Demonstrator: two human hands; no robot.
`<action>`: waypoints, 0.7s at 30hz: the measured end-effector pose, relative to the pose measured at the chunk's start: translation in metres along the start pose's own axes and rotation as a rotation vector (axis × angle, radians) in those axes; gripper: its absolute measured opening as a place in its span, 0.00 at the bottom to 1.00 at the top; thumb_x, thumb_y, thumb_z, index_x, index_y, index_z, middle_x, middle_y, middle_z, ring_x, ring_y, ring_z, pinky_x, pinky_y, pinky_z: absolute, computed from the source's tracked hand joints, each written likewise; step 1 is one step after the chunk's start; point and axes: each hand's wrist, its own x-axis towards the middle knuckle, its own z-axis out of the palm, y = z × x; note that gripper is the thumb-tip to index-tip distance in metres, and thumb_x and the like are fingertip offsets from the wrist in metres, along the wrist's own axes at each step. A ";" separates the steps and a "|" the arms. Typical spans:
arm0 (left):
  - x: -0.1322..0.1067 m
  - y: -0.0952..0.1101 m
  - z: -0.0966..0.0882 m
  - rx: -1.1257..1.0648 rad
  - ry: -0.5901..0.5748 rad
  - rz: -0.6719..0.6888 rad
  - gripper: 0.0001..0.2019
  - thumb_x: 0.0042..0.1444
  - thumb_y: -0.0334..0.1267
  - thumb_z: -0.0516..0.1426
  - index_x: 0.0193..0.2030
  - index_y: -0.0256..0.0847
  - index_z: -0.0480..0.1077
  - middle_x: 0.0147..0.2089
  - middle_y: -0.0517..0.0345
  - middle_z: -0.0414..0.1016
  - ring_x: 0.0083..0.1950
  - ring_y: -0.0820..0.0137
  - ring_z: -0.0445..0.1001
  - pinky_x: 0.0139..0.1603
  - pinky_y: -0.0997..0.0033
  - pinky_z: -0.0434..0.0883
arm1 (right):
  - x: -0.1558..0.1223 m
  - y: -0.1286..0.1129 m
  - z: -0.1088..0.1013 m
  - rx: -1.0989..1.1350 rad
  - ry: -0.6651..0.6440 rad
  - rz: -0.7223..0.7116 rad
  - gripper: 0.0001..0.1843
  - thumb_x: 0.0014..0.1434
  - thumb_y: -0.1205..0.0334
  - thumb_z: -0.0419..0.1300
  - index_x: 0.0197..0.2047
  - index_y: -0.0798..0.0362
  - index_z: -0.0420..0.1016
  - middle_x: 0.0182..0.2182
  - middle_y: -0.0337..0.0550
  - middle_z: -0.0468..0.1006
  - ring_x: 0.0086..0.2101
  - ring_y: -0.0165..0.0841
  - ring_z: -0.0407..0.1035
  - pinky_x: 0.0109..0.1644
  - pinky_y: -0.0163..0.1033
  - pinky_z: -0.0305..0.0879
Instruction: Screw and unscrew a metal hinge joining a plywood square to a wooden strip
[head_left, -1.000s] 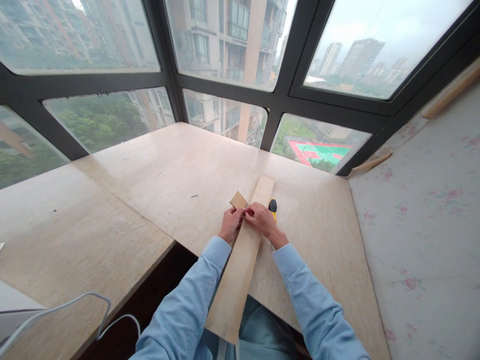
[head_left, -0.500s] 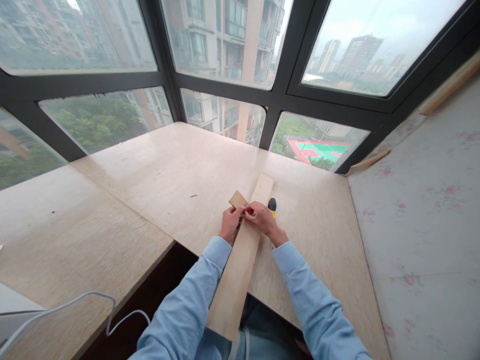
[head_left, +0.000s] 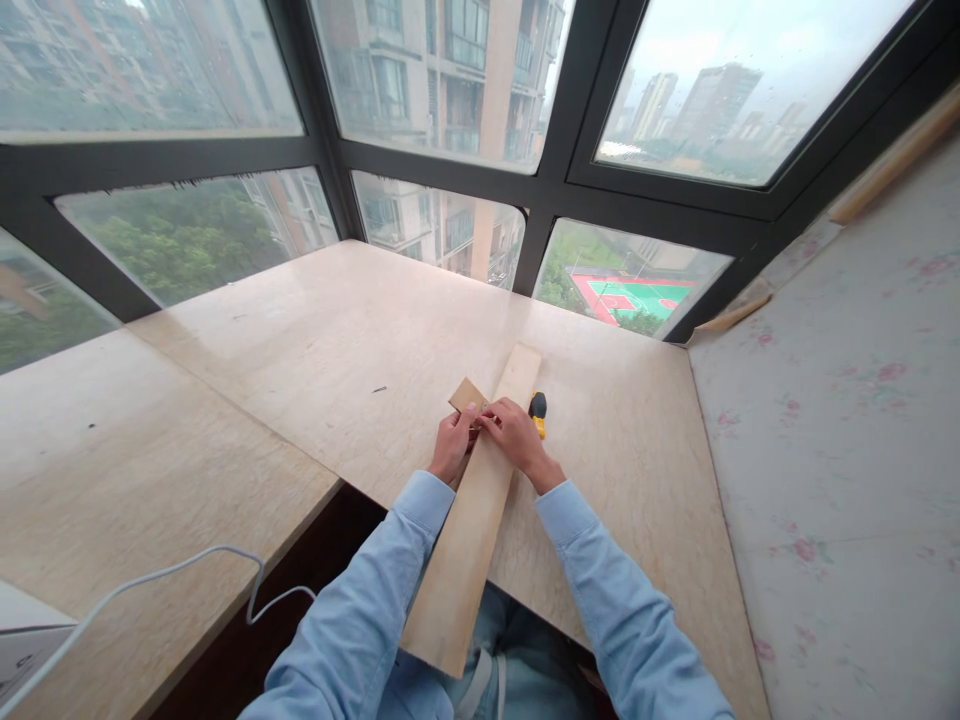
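A long pale wooden plank lies lengthwise from my lap onto the wooden table top. A small wooden block sits against the plank's left edge. My left hand is curled on the block and the plank's edge. My right hand rests on top of the plank with its fingertips pinched together next to the left hand's; what they pinch is too small to make out. A yellow and black tool lies on the table just right of the plank, partly hidden by my right hand.
Large dark-framed windows run along the far table edge. A flowered wall closes the right side. A white cable and a white object's corner lie at the lower left. A small dark speck lies on the table.
The view has drifted slightly, so everything sits a little left and lower. Both hands stay together on the plank beside the block with almost no movement.
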 end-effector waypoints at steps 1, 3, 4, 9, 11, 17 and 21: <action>0.000 0.000 0.000 0.001 -0.006 -0.001 0.26 0.46 0.58 0.64 0.37 0.34 0.70 0.30 0.55 0.74 0.26 0.72 0.73 0.27 0.74 0.67 | -0.001 -0.001 0.002 -0.018 0.009 0.014 0.07 0.65 0.63 0.57 0.34 0.52 0.75 0.35 0.45 0.76 0.39 0.36 0.70 0.44 0.40 0.65; 0.001 -0.001 -0.001 0.004 -0.014 -0.004 0.26 0.45 0.57 0.64 0.37 0.33 0.70 0.30 0.56 0.74 0.26 0.73 0.72 0.27 0.75 0.67 | -0.003 -0.003 0.004 -0.056 0.020 0.037 0.09 0.66 0.63 0.56 0.34 0.52 0.75 0.34 0.45 0.76 0.39 0.36 0.70 0.43 0.40 0.64; 0.001 -0.001 -0.001 0.005 -0.017 -0.005 0.26 0.45 0.57 0.65 0.37 0.33 0.70 0.29 0.56 0.73 0.25 0.73 0.71 0.26 0.75 0.66 | -0.004 -0.004 0.006 -0.079 0.023 0.044 0.09 0.66 0.63 0.56 0.35 0.52 0.75 0.34 0.45 0.76 0.39 0.36 0.70 0.43 0.39 0.64; 0.003 -0.002 -0.003 0.022 -0.020 -0.004 0.24 0.45 0.55 0.65 0.35 0.34 0.70 0.26 0.59 0.71 0.24 0.75 0.68 0.26 0.75 0.65 | -0.007 -0.007 0.010 -0.162 0.008 0.067 0.10 0.67 0.63 0.55 0.35 0.51 0.75 0.35 0.46 0.76 0.39 0.37 0.69 0.43 0.39 0.64; 0.004 -0.003 -0.003 0.023 -0.025 0.002 0.23 0.45 0.54 0.65 0.36 0.33 0.71 0.26 0.59 0.71 0.24 0.75 0.68 0.25 0.76 0.65 | -0.007 -0.006 0.010 -0.159 -0.005 0.064 0.09 0.67 0.64 0.54 0.36 0.52 0.74 0.36 0.46 0.76 0.40 0.38 0.69 0.43 0.40 0.64; 0.005 -0.004 -0.004 0.028 -0.026 0.005 0.23 0.45 0.52 0.65 0.38 0.33 0.72 0.28 0.57 0.72 0.24 0.75 0.69 0.24 0.77 0.63 | -0.004 -0.001 0.006 -0.107 -0.049 -0.001 0.08 0.67 0.67 0.52 0.40 0.53 0.72 0.38 0.47 0.75 0.41 0.38 0.68 0.44 0.41 0.65; 0.005 -0.004 -0.004 0.031 -0.023 -0.003 0.22 0.46 0.52 0.64 0.38 0.33 0.73 0.28 0.57 0.73 0.25 0.74 0.69 0.24 0.77 0.63 | -0.002 0.000 0.002 -0.042 -0.058 -0.040 0.08 0.66 0.68 0.52 0.39 0.53 0.71 0.38 0.47 0.75 0.42 0.38 0.68 0.46 0.41 0.65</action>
